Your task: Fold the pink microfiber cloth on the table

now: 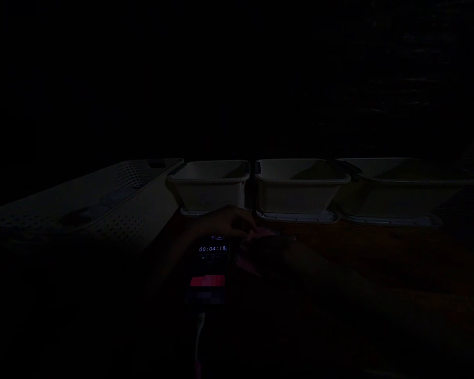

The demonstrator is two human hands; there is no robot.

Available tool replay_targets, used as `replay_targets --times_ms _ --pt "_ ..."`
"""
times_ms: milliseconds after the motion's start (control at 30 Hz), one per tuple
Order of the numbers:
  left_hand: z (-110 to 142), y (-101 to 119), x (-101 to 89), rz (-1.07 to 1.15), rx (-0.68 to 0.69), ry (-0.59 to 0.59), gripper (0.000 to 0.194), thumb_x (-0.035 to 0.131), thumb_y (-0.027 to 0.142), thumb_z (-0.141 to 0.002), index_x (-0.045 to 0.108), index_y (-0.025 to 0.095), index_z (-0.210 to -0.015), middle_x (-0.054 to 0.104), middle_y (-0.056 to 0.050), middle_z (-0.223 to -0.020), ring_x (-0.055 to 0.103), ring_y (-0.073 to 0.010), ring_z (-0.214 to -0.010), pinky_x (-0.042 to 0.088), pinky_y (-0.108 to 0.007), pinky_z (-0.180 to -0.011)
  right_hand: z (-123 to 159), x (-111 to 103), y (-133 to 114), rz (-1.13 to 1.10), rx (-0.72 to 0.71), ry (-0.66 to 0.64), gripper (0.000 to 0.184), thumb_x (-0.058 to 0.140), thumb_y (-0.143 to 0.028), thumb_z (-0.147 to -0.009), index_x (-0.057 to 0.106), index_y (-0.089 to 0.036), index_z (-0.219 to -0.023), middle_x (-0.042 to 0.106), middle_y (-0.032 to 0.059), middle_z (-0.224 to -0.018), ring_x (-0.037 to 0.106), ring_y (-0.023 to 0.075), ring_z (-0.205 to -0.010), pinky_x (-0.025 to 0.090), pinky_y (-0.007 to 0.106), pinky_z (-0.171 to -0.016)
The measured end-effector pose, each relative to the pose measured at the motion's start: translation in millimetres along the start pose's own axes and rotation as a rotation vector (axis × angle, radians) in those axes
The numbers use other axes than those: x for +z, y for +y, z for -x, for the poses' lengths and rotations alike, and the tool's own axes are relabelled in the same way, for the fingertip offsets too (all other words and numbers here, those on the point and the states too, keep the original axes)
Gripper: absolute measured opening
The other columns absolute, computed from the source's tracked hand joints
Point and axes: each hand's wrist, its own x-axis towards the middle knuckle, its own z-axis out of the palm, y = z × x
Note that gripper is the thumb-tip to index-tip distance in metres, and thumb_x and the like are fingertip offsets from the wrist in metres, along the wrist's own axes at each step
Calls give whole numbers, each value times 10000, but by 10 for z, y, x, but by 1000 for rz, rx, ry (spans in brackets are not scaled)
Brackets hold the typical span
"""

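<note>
The scene is very dark. My left hand [234,220] reaches over the top of a phone [209,263], its fingers bent down and closed at the edge of a pink patterned piece [248,265] that looks like cloth or a small packet. Coming from the right, my right hand [274,247] lies over the same pink piece, deep in shadow. Its fingers cannot be made out, and it covers much of the piece. The phone's lit screen reads 00:04:18, with a pink-red block below.
Three pale tubs, a left one [211,193], a middle one [296,196] and a right one [395,197], stand in a row behind my hands. A perforated basket [150,202] holding dim items stands left. A cable [198,337] runs from the phone over the dark reddish table [379,252].
</note>
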Motion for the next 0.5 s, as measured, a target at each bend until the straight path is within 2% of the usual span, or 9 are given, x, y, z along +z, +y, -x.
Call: replay_targets --times_ms 167,300,400,500 --pt "-5 85 85 -5 7 -76 324 705 188 -734 661 189 -1054 654 -72 -1030 614 -175 -948 464 -282 -819 62 154 234 46 -46 -63 476 459 -372 -891 464 -213 -1339 480 84 -1370 461 222 -1234 357 423 -1026" --pt "-4 98 90 2 -1 -98 368 728 197 -709 655 208 -1070 644 -71 -1076 603 -191 -992 454 -305 -847 12 159 186 59 1 -104 431 474 -332 -886 503 -231 -1304 499 81 -1351 441 247 -1252 319 464 -1046" --pt "5 65 83 24 -15 -105 378 721 202 -715 646 218 -1085 645 -66 -1090 602 -194 -1005 445 -314 -856 0 98 87 51 90 -57 420 457 -334 -896 501 -267 -1308 508 80 -1340 491 255 -1203 391 448 -987" --pt "11 8 80 0 -26 -100 398 726 195 -705 635 210 -1092 634 -72 -1116 591 -197 -1023 439 -315 -863 4 34 34 24 182 -36 433 444 -354 -903 460 -329 -1335 579 44 -1258 592 223 -1061 487 371 -865"
